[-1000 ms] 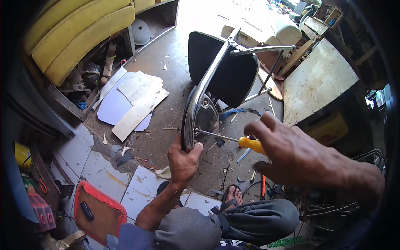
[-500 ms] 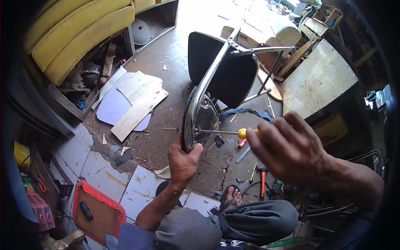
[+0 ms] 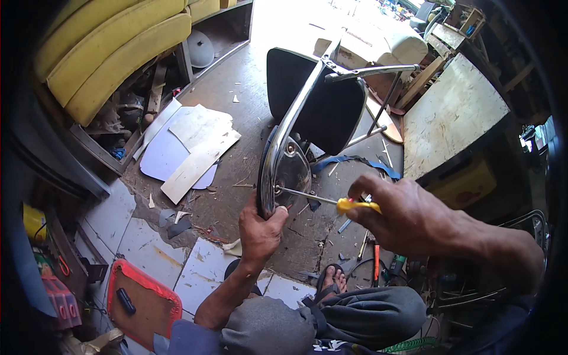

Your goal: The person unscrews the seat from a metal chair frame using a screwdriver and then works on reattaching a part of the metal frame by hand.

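A chair with a shiny metal tube frame (image 3: 300,103) lies tipped over in front of me, its black seat panel (image 3: 307,112) on the far side. My left hand (image 3: 260,232) grips the near end of the chair's backrest, fingers wrapped round the edge. In my right hand (image 3: 405,216) is a screwdriver (image 3: 355,206) with a yellow handle, pinched between thumb and fingers. Its metal shaft reaches left, and the tip meets a screw spot on the backrest's metal side, just above my left thumb.
White and pale board pieces (image 3: 195,148) lie on the floor to the left. A red-edged panel (image 3: 145,302) with a black object on it is at lower left. An orange-handled tool (image 3: 376,263) lies near my foot. Yellow cushions (image 3: 124,53) stand upper left.
My right hand has turned about the screwdriver's handle, with its fingers in a new position and more of the yellow handle showing. The left hand keeps its hold on the chair.
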`<state>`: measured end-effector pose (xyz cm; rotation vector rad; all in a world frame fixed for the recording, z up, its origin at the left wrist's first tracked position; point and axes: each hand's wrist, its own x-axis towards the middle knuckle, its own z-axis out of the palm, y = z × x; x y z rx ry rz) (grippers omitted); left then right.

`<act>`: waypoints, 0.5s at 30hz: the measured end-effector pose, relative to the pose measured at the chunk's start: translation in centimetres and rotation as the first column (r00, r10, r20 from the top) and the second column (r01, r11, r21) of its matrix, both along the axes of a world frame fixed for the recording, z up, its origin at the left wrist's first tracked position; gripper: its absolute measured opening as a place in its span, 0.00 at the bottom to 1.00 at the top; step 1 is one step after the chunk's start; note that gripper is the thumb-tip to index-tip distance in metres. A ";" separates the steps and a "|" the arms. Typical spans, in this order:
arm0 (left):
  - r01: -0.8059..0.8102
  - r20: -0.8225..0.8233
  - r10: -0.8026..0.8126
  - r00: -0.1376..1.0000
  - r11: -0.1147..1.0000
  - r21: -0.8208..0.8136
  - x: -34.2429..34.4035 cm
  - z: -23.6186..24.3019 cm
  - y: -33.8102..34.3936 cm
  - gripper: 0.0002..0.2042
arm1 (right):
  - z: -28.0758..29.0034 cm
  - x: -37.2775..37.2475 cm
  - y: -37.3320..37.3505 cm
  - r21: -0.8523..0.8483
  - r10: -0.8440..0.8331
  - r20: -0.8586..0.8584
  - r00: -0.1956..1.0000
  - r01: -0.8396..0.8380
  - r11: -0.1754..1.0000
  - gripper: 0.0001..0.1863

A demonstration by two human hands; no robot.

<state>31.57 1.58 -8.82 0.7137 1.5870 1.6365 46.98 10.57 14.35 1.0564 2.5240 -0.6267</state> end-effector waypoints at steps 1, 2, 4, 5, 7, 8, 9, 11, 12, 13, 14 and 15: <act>0.013 -0.006 -0.013 1.000 1.000 -0.016 -0.2 -0.1 -0.1 0.11 | -0.2 0.2 0.1 0.144 0.169 0.004 0.986 -0.168 0.975 0.15; 0.003 -0.017 -0.003 1.000 1.000 -0.012 -0.3 -0.2 -0.1 0.11 | -0.5 0.6 0.1 0.283 0.330 0.031 0.944 -0.324 0.903 0.14; -0.009 -0.035 0.009 0.999 1.000 -0.005 -0.3 -0.6 -0.1 0.10 | -1.3 1.4 0.9 0.693 0.735 0.201 0.647 -0.624 0.360 0.12; -0.014 -0.020 0.014 1.000 1.000 -0.006 -0.3 -0.5 -0.2 0.10 | -2.2 1.4 1.2 0.745 0.752 0.184 0.633 -0.589 0.314 0.11; -0.016 0.012 0.016 1.000 1.000 -0.002 -0.2 0.1 -0.2 0.10 | -3.1 1.0 1.1 0.838 0.779 0.159 0.607 -0.500 0.218 0.11; -0.019 -0.001 0.019 1.000 1.000 0.018 -0.1 -0.2 -0.1 0.10 | -1.7 1.0 0.4 0.338 0.423 0.047 0.905 -0.413 0.846 0.14; -0.022 -0.013 0.023 1.000 0.999 0.037 0.0 -0.8 0.1 0.11 | -1.3 0.8 0.5 0.207 0.285 0.009 0.958 -0.281 0.937 0.14; -0.008 -0.022 0.009 1.000 1.000 0.030 -0.1 -0.7 0.3 0.10 | -0.8 0.4 1.0 -0.076 -0.004 -0.004 1.000 0.004 0.997 0.15; 0.016 -0.019 -0.016 1.000 1.000 0.005 -0.1 -0.3 0.2 0.10 | -0.4 1.1 0.3 -0.006 0.103 -0.093 0.990 -0.104 0.995 0.16; 0.030 -0.020 -0.031 0.999 0.999 -0.029 -0.3 0.1 0.0 0.10 | -0.8 1.4 0.3 0.255 0.347 -0.115 0.931 -0.310 0.916 0.16; 0.017 -0.004 -0.017 1.000 1.000 -0.023 -0.3 0.2 -0.2 0.10 | -1.4 1.5 0.4 0.499 0.567 -0.072 0.821 -0.463 0.733 0.16; 0.004 0.011 -0.004 1.000 1.000 -0.016 -0.3 0.2 -0.3 0.10 | -1.9 1.6 0.7 0.547 0.627 -0.035 0.778 -0.510 0.663 0.15</act>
